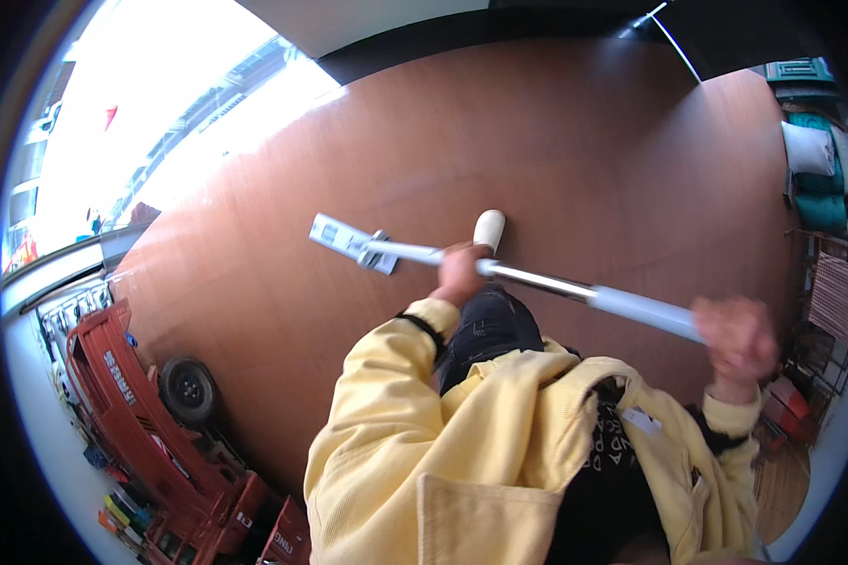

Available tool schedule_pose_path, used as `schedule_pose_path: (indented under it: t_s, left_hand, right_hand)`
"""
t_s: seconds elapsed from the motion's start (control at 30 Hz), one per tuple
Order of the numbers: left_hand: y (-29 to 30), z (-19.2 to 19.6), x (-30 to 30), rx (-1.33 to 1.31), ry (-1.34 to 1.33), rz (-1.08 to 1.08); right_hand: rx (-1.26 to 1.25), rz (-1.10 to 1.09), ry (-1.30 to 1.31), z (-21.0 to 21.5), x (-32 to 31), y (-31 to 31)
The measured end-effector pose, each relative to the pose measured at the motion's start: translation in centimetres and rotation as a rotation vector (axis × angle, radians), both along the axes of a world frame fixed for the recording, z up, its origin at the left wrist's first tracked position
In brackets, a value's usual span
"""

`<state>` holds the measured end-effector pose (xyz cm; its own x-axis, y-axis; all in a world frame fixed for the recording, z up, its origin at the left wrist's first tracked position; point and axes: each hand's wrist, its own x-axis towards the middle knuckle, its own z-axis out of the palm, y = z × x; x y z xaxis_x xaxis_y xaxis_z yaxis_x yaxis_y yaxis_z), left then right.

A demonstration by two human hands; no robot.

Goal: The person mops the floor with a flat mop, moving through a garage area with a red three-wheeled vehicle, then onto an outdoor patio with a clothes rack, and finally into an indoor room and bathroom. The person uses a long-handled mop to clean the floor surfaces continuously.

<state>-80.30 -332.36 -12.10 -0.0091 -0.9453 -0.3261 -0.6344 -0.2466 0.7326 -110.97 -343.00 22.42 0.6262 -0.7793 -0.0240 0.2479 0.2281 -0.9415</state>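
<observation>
Slanting above the brown floor (622,179), a white-and-silver tubular pole (542,281) is clasped near its flat pale head (341,236) by the left hand (461,273) and toward the other end by the right hand (737,337).

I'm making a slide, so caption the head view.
Left hand and right hand grip a pole over a brown floor.

1 pole (541,282) | 2 yellow sleeves (386,372) | 1 white shoe (489,229) | 1 tire (188,390)
</observation>
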Motion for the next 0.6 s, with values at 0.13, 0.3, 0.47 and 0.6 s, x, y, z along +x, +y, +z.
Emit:
schedule_pose_path:
  t_s: [0.13,0.3,0.47,0.6]
  left_hand:
    - [-13.2,3.0,-15.4,-0.122,-0.145,-0.535]
    - [-20.2,5.5,-31.5,-0.194,0.102,-0.918]
    - [-23.3,4.7,-41.0,-0.361,0.157,-1.046]
    - [-25.8,6.9,-42.6,-0.256,0.177,-1.03]
  right_hand:
    - [-0.18,-0.346,0.216,8.2,-13.1,0.1]
    - [-0.328,-0.93,0.612,13.2,-20.5,9.9]
    - [-0.332,-1.214,0.843,12.6,-19.7,14.3]
    - [-0.406,-0.711,0.611,13.5,-24.3,15.3]
